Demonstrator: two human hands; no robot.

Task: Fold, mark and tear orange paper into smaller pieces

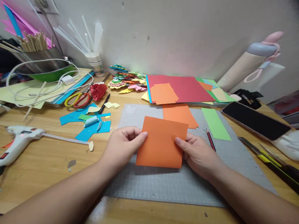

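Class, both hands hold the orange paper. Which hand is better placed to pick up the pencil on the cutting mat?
Probably the right hand: the pencil lies just beside it, while the left hand is across the orange paper.

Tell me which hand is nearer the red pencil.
Right. The right hand lies just beside the red pencil, holding the orange paper; the left hand grips the paper's far edge.

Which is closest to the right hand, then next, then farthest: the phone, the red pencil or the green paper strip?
From the right hand holding the orange paper:
1. Red pencil, beside it on the mat.
2. Green paper strip, beyond the pencil.
3. Phone, farther right.
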